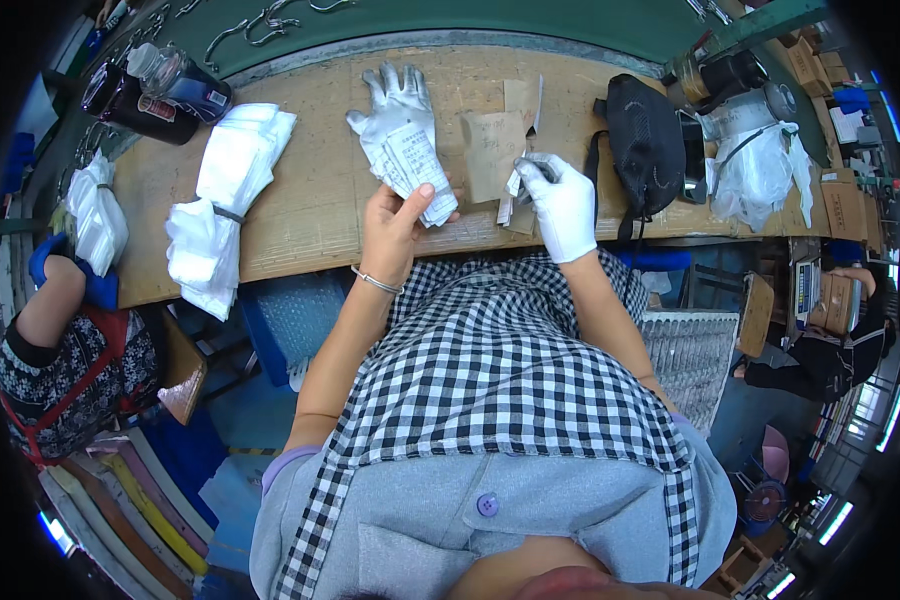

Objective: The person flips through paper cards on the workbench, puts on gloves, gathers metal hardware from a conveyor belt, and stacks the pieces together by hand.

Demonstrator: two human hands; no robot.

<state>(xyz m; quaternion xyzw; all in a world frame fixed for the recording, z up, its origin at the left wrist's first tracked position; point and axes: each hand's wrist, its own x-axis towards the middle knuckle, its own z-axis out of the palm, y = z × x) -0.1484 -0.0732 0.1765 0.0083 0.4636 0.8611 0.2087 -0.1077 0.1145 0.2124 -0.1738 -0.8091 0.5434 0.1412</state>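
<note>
My bare left hand [394,228], with a bracelet at the wrist, is closed round a small stack of paper slips [410,165] with writing on them. Just beyond, an empty white glove with grey fingertips [394,92] lies flat on the table, partly under the slips. My right hand [562,205] wears a white glove with grey fingertips. Its thumb and fingers pinch a narrow paper slip [513,186] at the table's near edge. Beside it lie a creased brown paper [492,150] and more paper strips.
Left on the wooden table [300,200] are banded white plastic bags [232,165] and dark jars [142,105]. A black pouch [642,140] and a clear plastic bag [755,180] stand right. Metal hooks [260,25] lie on the green surface behind. Other people [80,370] sit at both sides.
</note>
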